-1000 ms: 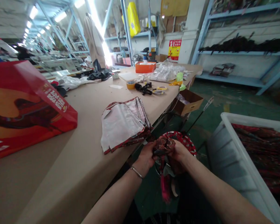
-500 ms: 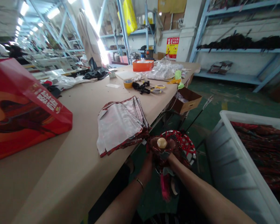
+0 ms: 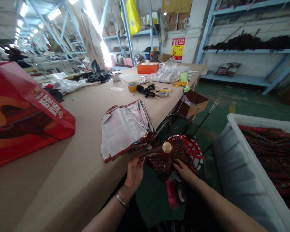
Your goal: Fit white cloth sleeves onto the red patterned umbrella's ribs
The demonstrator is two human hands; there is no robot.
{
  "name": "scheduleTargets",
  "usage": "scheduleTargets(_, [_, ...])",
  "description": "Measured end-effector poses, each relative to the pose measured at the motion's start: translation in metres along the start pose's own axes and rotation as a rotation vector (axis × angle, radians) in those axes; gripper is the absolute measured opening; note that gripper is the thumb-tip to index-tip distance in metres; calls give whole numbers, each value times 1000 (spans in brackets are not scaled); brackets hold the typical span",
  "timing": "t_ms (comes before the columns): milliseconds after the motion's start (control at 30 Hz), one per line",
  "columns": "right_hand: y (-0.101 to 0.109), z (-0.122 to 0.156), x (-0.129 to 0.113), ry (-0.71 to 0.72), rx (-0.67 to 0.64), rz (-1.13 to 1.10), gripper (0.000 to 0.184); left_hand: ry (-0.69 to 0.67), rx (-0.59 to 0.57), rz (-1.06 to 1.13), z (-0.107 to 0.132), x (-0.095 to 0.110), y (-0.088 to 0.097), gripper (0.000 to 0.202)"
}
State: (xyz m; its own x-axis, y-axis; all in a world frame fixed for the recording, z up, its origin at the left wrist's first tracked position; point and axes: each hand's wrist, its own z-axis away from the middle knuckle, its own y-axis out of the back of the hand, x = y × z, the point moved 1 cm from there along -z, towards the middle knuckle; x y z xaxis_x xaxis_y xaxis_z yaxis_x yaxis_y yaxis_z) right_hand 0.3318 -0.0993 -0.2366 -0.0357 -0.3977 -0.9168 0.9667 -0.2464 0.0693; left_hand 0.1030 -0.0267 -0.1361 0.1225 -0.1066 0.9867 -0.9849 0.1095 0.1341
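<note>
A dark red patterned cloth piece (image 3: 159, 166) is draped over and around a post with a pale round knob (image 3: 167, 147), just off the table's edge. My left hand (image 3: 134, 170), with a bracelet at the wrist, pinches the cloth's left edge and draws it out taut. On the other side, my right hand (image 3: 183, 170) grips the same cloth close below the knob; some of its fingertips are hidden in the folds. A stack of flat pieces with silvery-white backs and dark red edges (image 3: 124, 130) lies on the table to the upper left of my hands.
Behind the post is a round stool with red webbing (image 3: 193, 149). A white bin (image 3: 234, 154) of folded dark red cloth stands right. The brown table (image 3: 87, 180) carries a red bag (image 3: 31, 112), yellow tape (image 3: 132, 86), scissors (image 3: 162, 93) and an orange box (image 3: 148, 68).
My left hand has come out from beside the post, moving left and up, pulling the cloth's edge outward. My right hand has shifted slightly and stays by the post.
</note>
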Motion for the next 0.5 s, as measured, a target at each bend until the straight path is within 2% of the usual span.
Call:
scheduleTargets(67, [9,5,-26,135,-165,-70,63,-32,-93,-57,5,24,13,15])
scheduleTargets(133, [11,11,-69,258,-436,-142,78,-106,-284,-86,9,64,18,17])
scheduleTargets(200, [8,15,-122,283,-664,-127,73,-213,-435,-80,10,114,18,20])
scheduleTargets(267, [1,20,-174,321,-757,-72,58,-311,-466,-44,5,164,18,20])
scheduleTargets(333, [-5,27,-218,404,-681,-90,43,-358,-447,14,-5,201,23,18])
scheduleTargets(400, [-5,34,-251,519,-430,-206,34,-423,-359,74,-18,219,35,22])
scheduleTargets(433, [0,37,-262,568,-274,-270,32,-457,-303,87,-23,221,45,27])
scheduleTargets(500, [17,37,-272,610,11,-333,30,-507,-187,43,-29,211,66,31])
